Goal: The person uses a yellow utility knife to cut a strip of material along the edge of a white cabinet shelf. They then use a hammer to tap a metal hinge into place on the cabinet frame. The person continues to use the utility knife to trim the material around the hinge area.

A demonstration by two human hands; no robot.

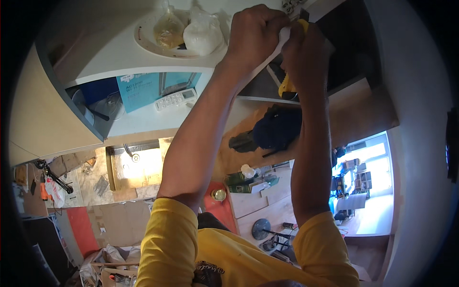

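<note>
Both my arms are stretched up toward the top of the view. My right hand [308, 55] is closed around a yellow utility knife [285, 88]; its yellow body shows below the fist and at the thumb, and a dark tip sticks out above. Close beside it, my left hand [253, 36] is closed, fingers pinched near a pale edge between the two hands. What it pinches is too hidden to make out. Left of that hand, an oval plate [139, 40] carries a knotted clear bag of yellowish contents [168, 32] and a white plastic bag [203, 36].
The plate rests on a white curved shelf [110, 64]. Below are a blue box [136, 93] and a white remote control [176, 99]. A dark blue cloth-like bundle [277, 126] lies on brown board between my forearms. A lit sink [143, 165] is at left, a bright window [375, 155] at right.
</note>
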